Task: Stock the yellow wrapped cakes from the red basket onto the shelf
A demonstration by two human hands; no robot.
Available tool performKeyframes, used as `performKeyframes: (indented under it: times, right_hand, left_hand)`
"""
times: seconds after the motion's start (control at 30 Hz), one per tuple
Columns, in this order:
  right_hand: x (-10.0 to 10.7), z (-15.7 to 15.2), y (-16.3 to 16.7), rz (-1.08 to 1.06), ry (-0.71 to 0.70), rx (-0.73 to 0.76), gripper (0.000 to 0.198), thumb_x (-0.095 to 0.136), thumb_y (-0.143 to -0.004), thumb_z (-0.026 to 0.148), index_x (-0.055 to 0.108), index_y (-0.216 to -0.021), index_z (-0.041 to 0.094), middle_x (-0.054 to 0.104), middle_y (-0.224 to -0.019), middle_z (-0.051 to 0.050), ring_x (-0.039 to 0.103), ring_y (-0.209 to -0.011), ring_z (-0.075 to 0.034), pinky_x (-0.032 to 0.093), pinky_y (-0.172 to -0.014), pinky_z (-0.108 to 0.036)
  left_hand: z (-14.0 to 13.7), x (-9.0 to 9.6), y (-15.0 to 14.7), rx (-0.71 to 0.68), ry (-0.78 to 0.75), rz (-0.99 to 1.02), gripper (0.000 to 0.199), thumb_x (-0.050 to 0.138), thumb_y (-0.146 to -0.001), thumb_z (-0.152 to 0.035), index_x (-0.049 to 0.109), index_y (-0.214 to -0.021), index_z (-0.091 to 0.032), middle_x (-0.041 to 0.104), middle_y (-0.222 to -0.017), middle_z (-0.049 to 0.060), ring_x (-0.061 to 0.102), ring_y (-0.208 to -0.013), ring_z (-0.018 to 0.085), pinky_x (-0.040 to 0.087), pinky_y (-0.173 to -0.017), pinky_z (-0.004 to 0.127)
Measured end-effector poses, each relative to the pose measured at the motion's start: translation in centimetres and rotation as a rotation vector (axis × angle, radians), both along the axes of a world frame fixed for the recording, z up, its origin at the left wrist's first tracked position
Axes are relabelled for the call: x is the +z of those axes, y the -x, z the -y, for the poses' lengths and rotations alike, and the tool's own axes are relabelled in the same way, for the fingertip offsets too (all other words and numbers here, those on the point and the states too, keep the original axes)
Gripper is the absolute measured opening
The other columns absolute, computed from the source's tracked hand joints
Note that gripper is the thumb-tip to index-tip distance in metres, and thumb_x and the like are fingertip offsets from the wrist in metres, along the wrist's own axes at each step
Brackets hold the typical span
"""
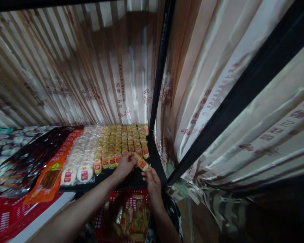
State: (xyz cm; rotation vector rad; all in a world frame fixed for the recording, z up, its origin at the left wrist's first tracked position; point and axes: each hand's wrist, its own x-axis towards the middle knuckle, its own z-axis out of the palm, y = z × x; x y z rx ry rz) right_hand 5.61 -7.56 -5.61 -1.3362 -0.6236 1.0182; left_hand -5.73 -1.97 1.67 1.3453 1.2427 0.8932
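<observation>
Between my two hands, a small yellow wrapped snack packet (pixel 142 163) with a red label is held at both ends. The fingers of my left hand (pixel 126 164) pinch its upper left end. My right hand (pixel 152 179) grips the lower right end, thumb and fingers closed on it. Just behind are tight rows of matching yellow packets (pixel 121 138) on the black shelf (pixel 131 182). Below my wrists, a red basket (pixel 116 194) holds a loose heap of similar yellow packets (pixel 136 219).
Left of the rows lie clear-wrapped round white cakes (pixel 84 173), orange bags (pixel 48 179) and dark glossy packets (pixel 38 152). A black post (pixel 162 64) rises at the shelf's corner, and a slanting black bar (pixel 225 101) crosses the right. Pale printed curtains (pixel 131 84) hang behind.
</observation>
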Motion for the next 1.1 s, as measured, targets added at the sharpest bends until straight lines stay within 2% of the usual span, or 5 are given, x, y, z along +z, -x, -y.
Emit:
performKeyframes:
  times: [0.17, 0.33, 0.5, 0.87, 1.1]
  right_hand:
    - [2.6, -2.7, -1.0, 0.431, -0.180, -0.131, 0.051, 0.048, -0.078, 0.042, 0.050, -0.123, 0.018, 0.051, -0.127, -0.012, 0.054, -0.105, -0.021, 0.046, -0.085, -0.035]
    - [4.6, -6.5, -1.6, 0.640, -0.243, -0.132, 0.050, 0.041, -0.079, 0.035, 0.049, -0.125, 0.016, 0.051, -0.129, -0.012, 0.049, -0.114, -0.023, 0.042, -0.094, -0.040]
    - [4.8, -11.0, -2.8, 0.620, -0.201, -0.166, 0.055, 0.039, -0.076, 0.030, 0.047, -0.127, 0.012, 0.051, -0.129, -0.013, 0.048, -0.117, -0.024, 0.036, -0.100, -0.041]
    - [2.7, -15.9, -4.7, 0.390, -0.110, -0.177, 0.055, 0.045, -0.073, 0.034, 0.053, -0.123, 0.013, 0.057, -0.124, -0.012, 0.052, -0.114, -0.023, 0.035, -0.100, -0.036]
    - [0.5, -17.0, -5.0, 0.362, -0.088, -0.080, 0.054, 0.047, -0.075, 0.040, 0.056, -0.121, 0.013, 0.056, -0.126, -0.011, 0.048, -0.118, -0.022, 0.032, -0.102, -0.036]
  left_hand:
    - [-3.7, 2.3, -2.0, -0.107, -0.166, -0.246, 0.027, 0.050, -0.077, -0.020, 0.058, -0.103, -0.016, 0.064, -0.078, 0.001, 0.057, -0.056, 0.008, 0.045, -0.053, 0.018]
    - [-8.4, 4.7, -4.5, -0.146, -0.338, -0.432, 0.034, 0.047, -0.081, -0.018, 0.059, -0.112, -0.017, 0.068, -0.089, 0.003, 0.062, -0.062, 0.011, 0.050, -0.071, 0.024]
    - [-12.8, 5.8, -6.8, -0.181, -0.479, -0.569, 0.035, 0.047, -0.080, -0.014, 0.061, -0.112, -0.016, 0.067, -0.103, 0.004, 0.062, -0.094, 0.015, 0.045, -0.088, 0.026]
    - [-18.5, 3.4, -9.3, -0.280, -0.505, -0.711, 0.042, 0.052, -0.074, -0.010, 0.056, -0.115, -0.013, 0.061, -0.118, 0.009, 0.056, -0.108, 0.018, 0.039, -0.097, 0.027]
    - [-19.5, 1.2, -9.1, -0.241, -0.537, -0.741, 0.029, 0.054, -0.072, -0.010, 0.062, -0.098, -0.018, 0.068, -0.095, 0.006, 0.062, -0.093, 0.020, 0.043, -0.090, 0.031]
